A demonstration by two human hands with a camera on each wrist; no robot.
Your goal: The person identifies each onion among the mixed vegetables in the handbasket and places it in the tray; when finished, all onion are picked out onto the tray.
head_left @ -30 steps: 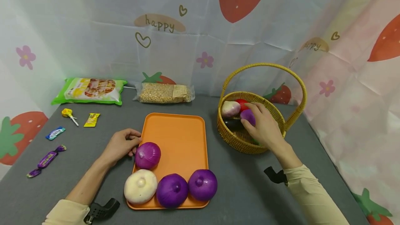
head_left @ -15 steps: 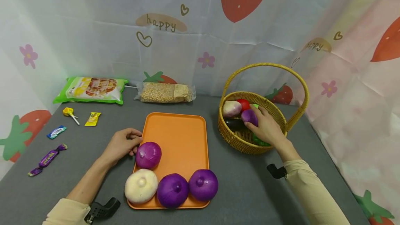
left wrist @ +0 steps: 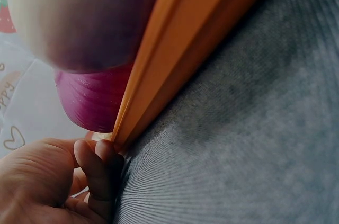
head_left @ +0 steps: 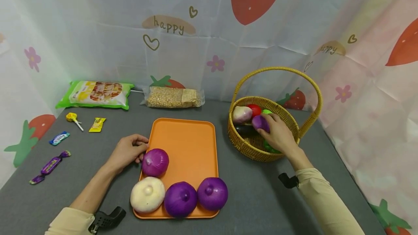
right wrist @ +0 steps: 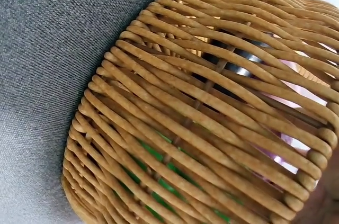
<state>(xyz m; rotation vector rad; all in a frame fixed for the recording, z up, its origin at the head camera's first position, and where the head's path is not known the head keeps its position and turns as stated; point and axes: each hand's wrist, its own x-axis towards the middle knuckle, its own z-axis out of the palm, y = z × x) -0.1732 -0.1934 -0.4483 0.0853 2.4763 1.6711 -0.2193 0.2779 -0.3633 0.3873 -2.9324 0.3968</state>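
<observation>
The tabletop (head_left: 254, 198) under both hands wears matt grey cloth with a fine woven grain. The basket (right wrist: 175, 123) is rough woven wicker, tan and slightly shiny. The tray (head_left: 189, 144) is smooth orange plastic. The purple onions (head_left: 212, 193) look glossy and smooth.

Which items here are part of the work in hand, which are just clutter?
In play: right hand on the small purple onion in the wicker basket; left hand at the orange tray edge.

Lying about: green snack bag, bean packet, lollipop, candies.
</observation>
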